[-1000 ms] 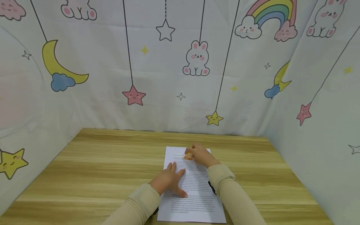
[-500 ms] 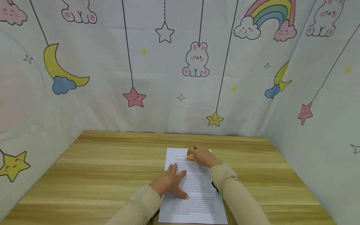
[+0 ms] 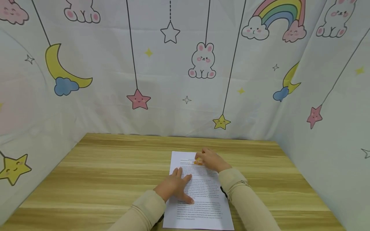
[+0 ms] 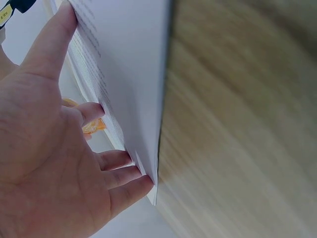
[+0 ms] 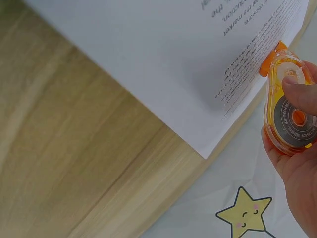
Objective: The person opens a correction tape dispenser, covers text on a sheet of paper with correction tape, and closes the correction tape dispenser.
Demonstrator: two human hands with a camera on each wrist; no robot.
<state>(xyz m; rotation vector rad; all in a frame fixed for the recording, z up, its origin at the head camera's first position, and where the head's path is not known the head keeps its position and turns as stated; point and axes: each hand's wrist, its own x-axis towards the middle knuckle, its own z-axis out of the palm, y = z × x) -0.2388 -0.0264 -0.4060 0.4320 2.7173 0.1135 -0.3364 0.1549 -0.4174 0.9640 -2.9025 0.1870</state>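
A printed sheet of paper (image 3: 199,207) lies on the table, its lines of text facing up. My left hand (image 3: 174,186) rests on the sheet's left part with fingers spread; in the left wrist view the fingertips of that hand (image 4: 54,153) touch the paper (image 4: 131,64) close to its edge. Near the top of the page, my right hand (image 3: 213,159) grips an orange correction tape dispenser (image 3: 198,161). The right wrist view shows the clear-cased correction tape (image 5: 292,116) between thumb and fingers of the right hand (image 5: 303,178), its orange tip at the text.
The wood-grain table (image 3: 115,170) extends on both sides of the sheet. A white cloth backdrop (image 3: 167,118) with printed stars, moons and rabbits rises behind the table and along its left and right sides.
My right hand has slid a little to the right across the top lines of text, carrying the correction tape. The left hand stays in place on the paper.
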